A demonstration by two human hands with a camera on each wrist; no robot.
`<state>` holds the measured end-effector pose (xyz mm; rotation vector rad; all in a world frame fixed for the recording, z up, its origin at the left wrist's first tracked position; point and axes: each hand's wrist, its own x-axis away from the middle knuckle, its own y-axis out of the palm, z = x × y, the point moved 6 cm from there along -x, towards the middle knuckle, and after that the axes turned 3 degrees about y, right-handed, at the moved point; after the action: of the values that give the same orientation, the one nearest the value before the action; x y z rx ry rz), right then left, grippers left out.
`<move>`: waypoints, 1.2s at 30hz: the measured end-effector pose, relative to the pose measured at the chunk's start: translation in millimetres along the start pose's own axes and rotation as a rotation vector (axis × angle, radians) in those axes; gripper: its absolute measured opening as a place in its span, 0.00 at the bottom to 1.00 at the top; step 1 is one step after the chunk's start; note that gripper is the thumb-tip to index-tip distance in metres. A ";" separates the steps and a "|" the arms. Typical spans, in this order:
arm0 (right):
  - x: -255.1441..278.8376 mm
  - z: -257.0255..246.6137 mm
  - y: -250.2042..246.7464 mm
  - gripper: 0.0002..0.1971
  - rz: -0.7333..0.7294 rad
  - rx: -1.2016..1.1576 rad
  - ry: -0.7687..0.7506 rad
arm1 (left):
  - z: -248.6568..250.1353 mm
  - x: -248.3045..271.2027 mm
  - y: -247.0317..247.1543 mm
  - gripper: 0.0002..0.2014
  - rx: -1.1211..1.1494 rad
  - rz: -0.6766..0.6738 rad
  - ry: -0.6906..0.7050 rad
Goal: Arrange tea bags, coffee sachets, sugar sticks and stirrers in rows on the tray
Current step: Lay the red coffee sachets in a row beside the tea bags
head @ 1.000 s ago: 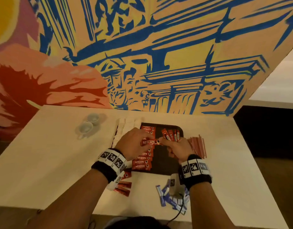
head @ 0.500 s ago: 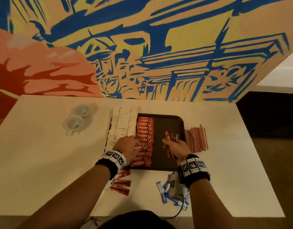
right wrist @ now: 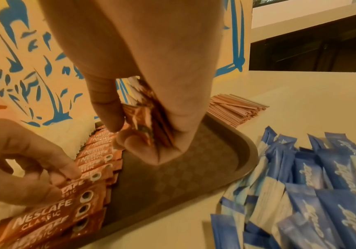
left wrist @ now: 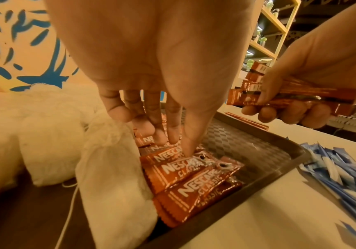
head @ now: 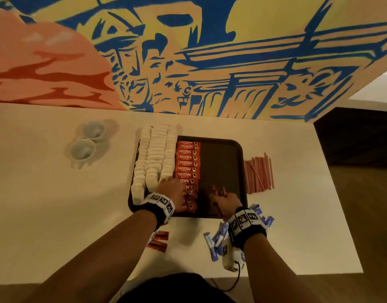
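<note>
at the fingertips: left hand [head: 171, 189], fingers straight and spread, pressing down on the near end of the coffee sachet row [head: 188, 165], nothing gripped. right hand [head: 228, 203], fingers and thumb curled around a loose bundle of coffee sachets [left wrist: 290, 96], held over the bare right half of the tray [head: 240, 154].
done: tea bags [head: 155, 158] in pale rows on the tray's left side; one sachet row beside them, overlapping.
left: spare sachets [head: 158, 240] on the table [head: 46, 204] by the near tray edge; blue sugar sticks [right wrist: 322, 185] heaped off the near right corner; stirrers [head: 259, 174] stacked just right of the tray. judged roughly half complete.
legible: "nescafe classic" on sachets; sugar-stick script unreadable.
</note>
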<state>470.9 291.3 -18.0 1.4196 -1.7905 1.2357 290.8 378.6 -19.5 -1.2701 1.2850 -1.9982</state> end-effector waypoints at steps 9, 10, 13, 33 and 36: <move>0.3 -2.5 28.9 0.11 -0.082 0.101 0.013 | -23.2 15.3 5.3 0.14 0.070 0.056 0.037; 0.9 -3.2 31.6 0.10 -0.083 0.128 0.008 | -24.6 18.6 6.1 0.14 0.061 0.052 0.046; 0.6 -3.2 38.3 0.08 -0.086 0.156 0.001 | -25.5 26.1 8.7 0.14 0.064 0.054 0.063; -0.7 -0.5 37.1 0.11 -0.126 0.250 0.027 | -13.7 20.6 15.3 0.15 0.079 0.153 0.110; -4.4 -4.2 35.7 0.07 -0.088 0.203 0.032 | -12.9 17.4 13.8 0.15 0.105 0.186 0.091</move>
<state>437.9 298.0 -31.5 1.5624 -1.6004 1.4173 269.7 365.1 -25.5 -0.9841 1.2715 -1.9818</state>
